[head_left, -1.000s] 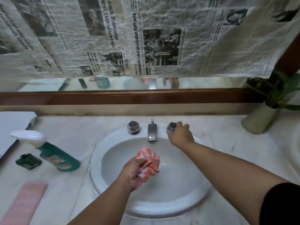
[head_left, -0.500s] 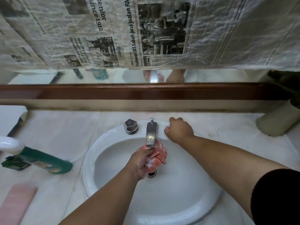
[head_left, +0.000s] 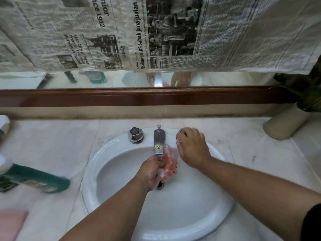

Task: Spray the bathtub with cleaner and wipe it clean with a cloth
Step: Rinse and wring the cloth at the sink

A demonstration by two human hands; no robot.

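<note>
White sink (head_left: 97, 159), left hand (head_left: 150, 173) gripping pink cloth (head_left: 169, 164), now raised under spout (head_left: 159, 145), right hand (head_left: 192, 148) still curled round knob (head_left: 179, 136)

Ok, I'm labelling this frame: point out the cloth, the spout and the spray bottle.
cloth (head_left: 171, 162): head view, on its bunched pink folds.
spout (head_left: 159, 142): head view, midway along its metal top.
spray bottle (head_left: 38, 178): head view, on its green body.
</note>
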